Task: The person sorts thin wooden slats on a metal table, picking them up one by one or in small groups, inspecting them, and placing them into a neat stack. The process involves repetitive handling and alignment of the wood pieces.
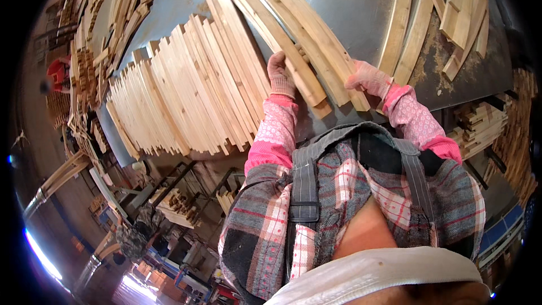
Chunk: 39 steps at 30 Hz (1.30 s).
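Both my hands wear knit work gloves below pink patterned sleeve covers. My left hand (280, 74) is closed round the lower part of a long pale wooden slat (271, 28), its thumb along the slat's left side; fingertips seem to show past its right edge. My right hand (368, 77) grips the outer edge of another wooden slat (316, 17), its fingers partly hidden. A middle wooden slat (302, 39) lies between these two, side by side with the right one. The slats slant up and left over a grey metal tabletop (361, 0).
A wide row of pale wooden slats (186, 85) lies to my left on the table. More loose slats (466, 8) and sawdust (432, 68) are at the right. Stacked wood (480, 127) sits below the right edge. A person in camouflage clothing (148, 220) is at the lower left.
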Available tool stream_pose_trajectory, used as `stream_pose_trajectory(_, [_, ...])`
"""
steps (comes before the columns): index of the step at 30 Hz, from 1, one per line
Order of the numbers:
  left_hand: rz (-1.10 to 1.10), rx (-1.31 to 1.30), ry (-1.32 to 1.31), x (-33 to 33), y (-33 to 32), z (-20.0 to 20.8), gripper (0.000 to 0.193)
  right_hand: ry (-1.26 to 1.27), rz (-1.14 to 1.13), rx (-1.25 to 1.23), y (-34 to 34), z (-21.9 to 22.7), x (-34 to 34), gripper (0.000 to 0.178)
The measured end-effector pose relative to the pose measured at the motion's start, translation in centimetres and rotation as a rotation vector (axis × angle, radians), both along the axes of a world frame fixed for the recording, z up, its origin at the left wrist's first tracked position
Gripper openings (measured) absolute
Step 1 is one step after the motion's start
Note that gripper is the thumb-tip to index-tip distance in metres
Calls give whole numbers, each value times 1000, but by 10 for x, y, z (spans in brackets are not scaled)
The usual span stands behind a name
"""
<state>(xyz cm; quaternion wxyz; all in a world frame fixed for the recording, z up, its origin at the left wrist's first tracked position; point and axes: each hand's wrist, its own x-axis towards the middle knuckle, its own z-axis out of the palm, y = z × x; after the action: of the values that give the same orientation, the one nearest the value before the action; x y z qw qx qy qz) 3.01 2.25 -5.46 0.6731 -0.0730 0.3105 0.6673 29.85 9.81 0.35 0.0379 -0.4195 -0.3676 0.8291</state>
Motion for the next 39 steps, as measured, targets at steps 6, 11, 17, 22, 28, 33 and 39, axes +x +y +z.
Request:
stream_pose_trajectory(6, [-116, 131, -85, -15, -33, 34, 64, 202, 25, -44, -54, -80, 5, 26])
stream_pose_trajectory(11, [-43, -184, 496, -28, -40, 32, 42, -86, 285, 171, -52, -12, -45, 36])
stream_pose_trajectory(17, [-251, -451, 949, -3, -21, 28, 47, -609, 686, 690, -63, 23, -73, 75])
stream_pose_trajectory(22, [-602, -492, 2082, 9, -43, 51, 78, -581, 1077, 648, -27, 33, -76, 72])
stream_pose_trajectory(28, [-385, -142, 2105, 2, -25, 103, 76, -299, 347, 650, -19, -28, -107, 57])
stream_pose_trajectory(33, [-457, -183, 2275, 1, -22, 98, 67, -405, 655, 775, -10, 23, -135, 55])
stream_pose_trajectory(39, [-454, -166, 2277, 4, -18, 76, 63, -1092, 256, 1370, 145, 14, -35, 62])
